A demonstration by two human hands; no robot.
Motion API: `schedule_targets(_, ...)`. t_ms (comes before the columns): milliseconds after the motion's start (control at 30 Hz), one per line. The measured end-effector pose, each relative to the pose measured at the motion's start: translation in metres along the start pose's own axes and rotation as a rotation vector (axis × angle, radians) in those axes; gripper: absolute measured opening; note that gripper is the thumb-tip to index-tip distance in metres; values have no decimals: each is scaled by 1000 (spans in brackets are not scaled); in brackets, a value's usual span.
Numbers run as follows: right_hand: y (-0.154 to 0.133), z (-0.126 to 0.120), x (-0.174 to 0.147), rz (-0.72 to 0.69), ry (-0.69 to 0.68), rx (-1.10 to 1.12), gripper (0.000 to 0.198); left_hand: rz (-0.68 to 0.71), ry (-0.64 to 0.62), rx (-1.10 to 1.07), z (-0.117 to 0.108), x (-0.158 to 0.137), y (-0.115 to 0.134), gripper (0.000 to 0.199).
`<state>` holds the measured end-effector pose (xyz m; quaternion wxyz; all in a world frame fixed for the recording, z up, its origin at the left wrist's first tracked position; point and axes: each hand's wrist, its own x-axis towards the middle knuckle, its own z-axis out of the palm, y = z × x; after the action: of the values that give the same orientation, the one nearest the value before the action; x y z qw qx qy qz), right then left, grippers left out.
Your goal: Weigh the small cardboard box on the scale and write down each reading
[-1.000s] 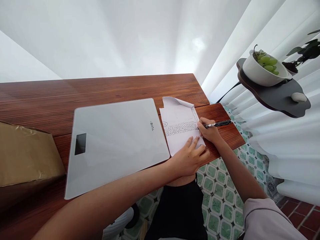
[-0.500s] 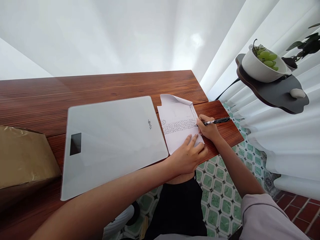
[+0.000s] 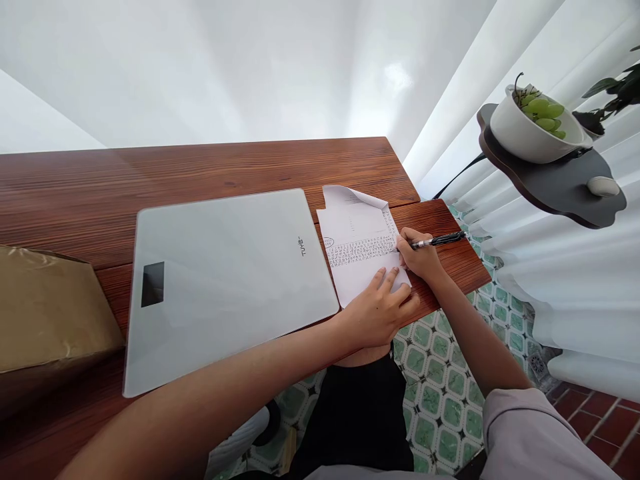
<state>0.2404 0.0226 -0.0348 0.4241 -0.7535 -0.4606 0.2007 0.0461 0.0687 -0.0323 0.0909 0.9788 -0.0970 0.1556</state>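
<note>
White paper (image 3: 356, 230) with rows of small handwriting lies on the wooden table, its top edge curled over. My right hand (image 3: 419, 255) is closed around a black pen (image 3: 443, 239), the tip down at the right end of the lowest written lines. Spread fingers of my left hand (image 3: 383, 308) rest flat on the lower part of the paper, just below the writing. Left of the paper is a flat white glass-topped scale (image 3: 230, 280) with a dark display window; my left forearm passes over its near edge.
A cardboard box (image 3: 55, 307) stands at the left on the brown wooden table (image 3: 210, 170). To the right, a grey shelf (image 3: 560, 183) carries a white bowl (image 3: 530, 137) of green grapes (image 3: 545, 113) and a pale mouse-shaped object (image 3: 603, 187). White curtains (image 3: 590, 280) hang behind it.
The whole view has shifted slightly, with table and shelf a little further right. Both hands keep their places on the paper; the pen stays at about the same spot in the writing.
</note>
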Motion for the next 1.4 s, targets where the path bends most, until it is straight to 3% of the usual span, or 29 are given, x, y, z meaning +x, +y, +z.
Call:
schedule_targets(400,-3,-1,-1,-42,40,-19,33,1,35,15,3,-1,1,39)
schedule_targets(533,0,-3,0,-52,189,-13,32,13,19,26,0,-1,1,38)
schedule_targets(700,3,-6,6,-157,318,-230,30,43,11,101,0,0,1,38)
schedule_targets(900,3,-1,9,-93,365,-105,32,128,81,253,-3,1,4,36)
schedule_targets(1167,3,0,10,-56,300,-139,28,157,30,227,-4,2,3,35)
schedule_targets(1400,7,2,13,-144,263,-244,24,148,75,282,0,-1,6,36)
